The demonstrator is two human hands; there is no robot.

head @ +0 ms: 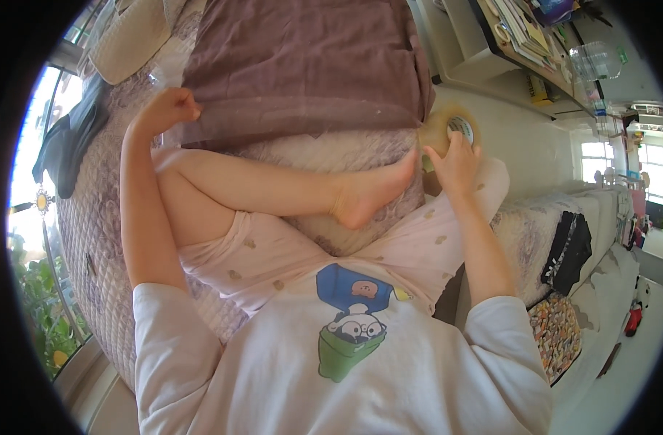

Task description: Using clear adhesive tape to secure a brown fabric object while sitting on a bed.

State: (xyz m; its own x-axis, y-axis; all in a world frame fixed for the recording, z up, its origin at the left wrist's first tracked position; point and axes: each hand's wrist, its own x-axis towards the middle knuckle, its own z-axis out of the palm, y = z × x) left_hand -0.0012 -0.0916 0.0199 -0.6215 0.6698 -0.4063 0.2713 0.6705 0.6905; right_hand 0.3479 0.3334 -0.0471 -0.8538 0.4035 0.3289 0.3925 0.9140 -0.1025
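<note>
A folded brown cloth [309, 60] lies before me on a quilted cover [288, 142]. Along its near edge runs a strip of clear tape [309, 112], stretched from side to side. My left hand [165, 111] is at the cloth's left edge, fingers curled, pinching what looks like the strip's left end. Off the right edge, my right hand [455, 166] grips a roll of clear tape [461, 129], its fingers at the printed core. Clear plastic [171, 68] shows beside the cloth on the left.
My bent bare leg [266, 182] lies just below the cloth. A desk [505, 38] with papers stands at upper right. A dark garment [73, 141] hangs by the window at left. Black clothing [568, 253] lies on a sofa [598, 212] to the right.
</note>
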